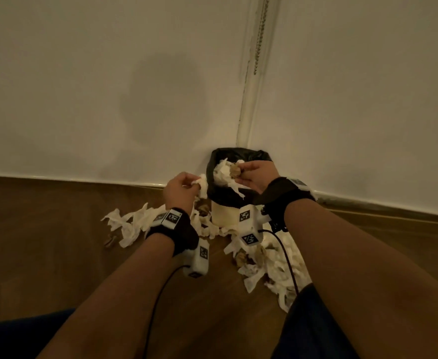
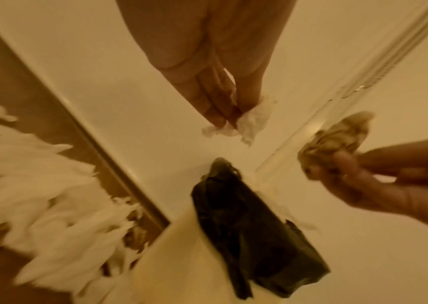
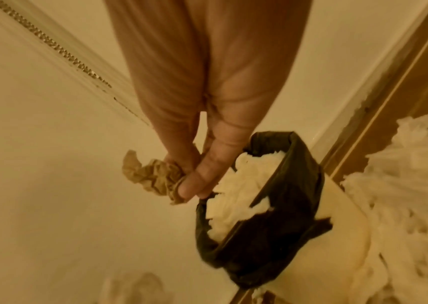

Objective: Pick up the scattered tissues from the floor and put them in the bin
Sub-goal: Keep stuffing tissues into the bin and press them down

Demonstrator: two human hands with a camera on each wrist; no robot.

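A: Where is the bin?

B: The bin (image 1: 225, 213) stands on the floor (image 1: 57, 242) in the corner where the two walls (image 1: 109, 86) meet. A black liner (image 1: 214, 174) is folded over its rim, and white tissues (image 3: 241, 185) are piled inside, one strip hanging over the near edge.

A: And the right hand?

B: The right hand (image 1: 255, 177) is above the bin's mouth. Its thumb and fingers are curled round a crumpled brown wad (image 3: 150, 176), pinching it; most of the wad sticks out past the fingertips.

A: The left one?

B: The left hand (image 1: 180, 189) is just left of the bin, at about rim height. Its fingertips pinch a small white scrap (image 2: 249, 121). In the head view the scrap looks to touch the liner's edge, though the dim light makes that hard to settle.

A: What is on the floor?

B: Plenty of loose tissues (image 1: 135, 224). White strips lie to the left of the bin, close against its base, and a thicker heap spreads to the near right of it. A few brown wads are mixed in among them.

A: Anything else?

B: Each wrist wears a dark strap carrying a white camera block (image 1: 197, 260) with black square markers, and a cable (image 1: 288, 260) runs back from each. A beaded chain (image 1: 260, 29) hangs in the corner above the bin.
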